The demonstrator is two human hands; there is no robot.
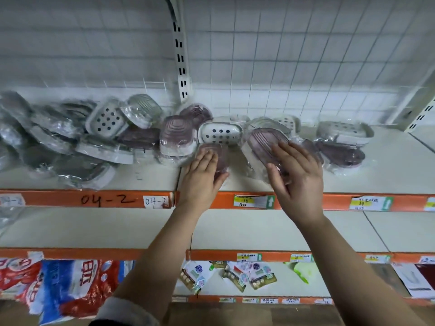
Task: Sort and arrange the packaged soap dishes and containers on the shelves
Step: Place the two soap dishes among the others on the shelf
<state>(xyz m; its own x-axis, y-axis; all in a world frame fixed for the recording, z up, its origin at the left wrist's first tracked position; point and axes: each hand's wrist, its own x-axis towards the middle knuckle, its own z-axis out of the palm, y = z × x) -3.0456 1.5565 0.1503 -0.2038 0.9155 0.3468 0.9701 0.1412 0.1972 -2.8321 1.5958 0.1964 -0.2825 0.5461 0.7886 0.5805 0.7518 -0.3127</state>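
- Both hands are up on the top shelf, right in the middle of the frame.
- The left hand lies palm down with its fingers nearly straight, flat on a small mauve dish in clear wrap, pressing on it rather than gripping it.
- That small mauve dish sits on the shelf near the front edge, just below a white dotted dish.
- The right hand has hold of an oval mauve dish: fingers spread over the top, thumb tucked against the lower edge, crinkled wrap between them.
- The oval mauve dish is tilted, its far end pointing to the upper left, close to the white dotted dish.
- At centre left, a heap of wrapped grey dishes sprawls across the shelf, overlapping and untidy.
- To the right, a white dish rests on a dark mauve dish.
- An orange price strip runs along the shelf front, with "04-2" handwritten on it.
- At lower left, there are red and blue bags on a lower shelf.
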